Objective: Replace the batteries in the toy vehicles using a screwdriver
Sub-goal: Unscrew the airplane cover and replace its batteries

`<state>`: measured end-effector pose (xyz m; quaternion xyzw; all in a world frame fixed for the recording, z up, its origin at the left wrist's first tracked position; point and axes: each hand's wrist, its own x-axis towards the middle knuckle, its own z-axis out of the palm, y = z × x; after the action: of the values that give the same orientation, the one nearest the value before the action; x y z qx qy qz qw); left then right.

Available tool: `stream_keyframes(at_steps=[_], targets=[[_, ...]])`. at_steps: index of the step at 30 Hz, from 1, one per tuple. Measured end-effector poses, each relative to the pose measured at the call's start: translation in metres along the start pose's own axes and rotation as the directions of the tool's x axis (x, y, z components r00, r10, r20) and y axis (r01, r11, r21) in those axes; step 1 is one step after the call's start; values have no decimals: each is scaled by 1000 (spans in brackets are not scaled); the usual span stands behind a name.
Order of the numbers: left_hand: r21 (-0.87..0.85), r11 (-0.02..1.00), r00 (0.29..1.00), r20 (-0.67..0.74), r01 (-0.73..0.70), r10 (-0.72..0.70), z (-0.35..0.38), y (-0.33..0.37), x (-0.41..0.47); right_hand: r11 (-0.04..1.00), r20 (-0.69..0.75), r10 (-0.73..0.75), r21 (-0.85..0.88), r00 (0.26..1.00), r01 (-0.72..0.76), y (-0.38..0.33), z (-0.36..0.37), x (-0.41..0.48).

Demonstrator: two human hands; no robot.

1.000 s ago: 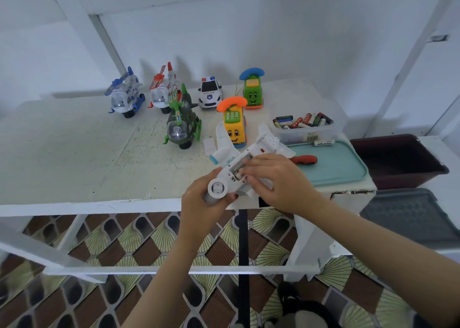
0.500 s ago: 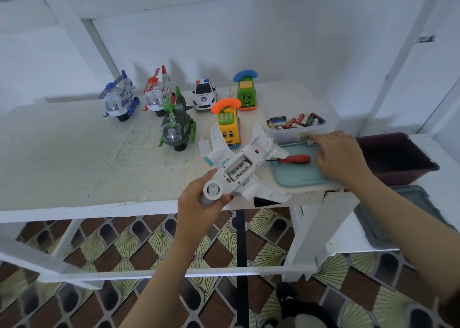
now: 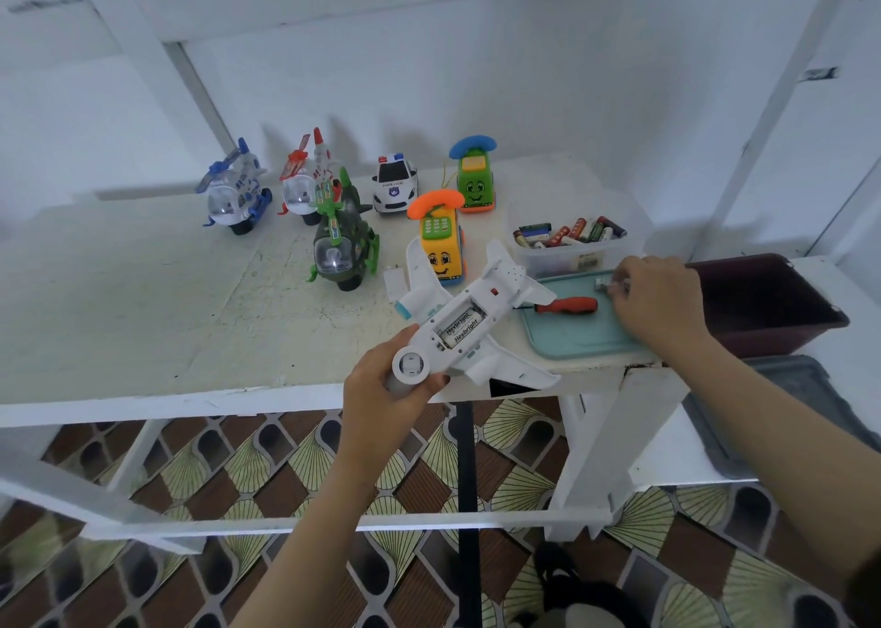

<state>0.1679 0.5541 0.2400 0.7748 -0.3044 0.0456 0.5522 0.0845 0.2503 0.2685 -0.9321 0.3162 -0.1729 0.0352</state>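
At the table's far left stand a blue helicopter and a red helicopter, with a green helicopter just in front of them. Next along the back come a police car and a green phone car, and a yellow phone car sits nearer.

Over the table's near edge, the left hand has its fingers wrapped around the round-capped end of the white toy plane, held belly up and clear of the surface. Its long axis runs from that end, nearest the person, up and away to the right. One wing points far-left, the other near-right. The open battery bay shows two fitted batteries lying along the same axis.

Right of the plane, a clear tub holds loose batteries. In front of it a teal tray carries the screwdriver, lying crosswise with its red handle to the right and its shaft pointing left under the plane's tail end.

At the tray's far right edge, the right hand has its fingers curled, the tips pinching a pale battery. Beyond it sits a dark bin.
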Motion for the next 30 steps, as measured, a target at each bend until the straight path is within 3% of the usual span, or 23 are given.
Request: stream_keyframes(at_steps=[3, 6, 11, 15, 21, 30], targets=[[-5, 1000, 1000, -3, 0, 0, 0, 0, 0, 967, 60, -80, 245, 995, 63, -4, -4, -3], [-14, 1000, 1000, -3, 0, 0, 0, 1, 0, 841, 79, -179, 529, 981, 111, -20, -18, -15], [-19, 999, 1000, -4, -29, 28, 1, 3, 1, 710, -103, -306, 637, 946, 299, -65, -37, -28], [-19, 999, 999, -10, -34, 33, 0, 3, 1, 588, -50, -268, 782, 962, 205, -98, -35, -37], [-35, 999, 1000, -7, 13, -13, 2, -1, 1, 714, -195, -275, 615, 942, 335, -119, -15, -41], [-54, 998, 999, -6, 38, -39, 2, -4, 1, 713, -322, -285, 558, 903, 424, -120, -3, -43]])
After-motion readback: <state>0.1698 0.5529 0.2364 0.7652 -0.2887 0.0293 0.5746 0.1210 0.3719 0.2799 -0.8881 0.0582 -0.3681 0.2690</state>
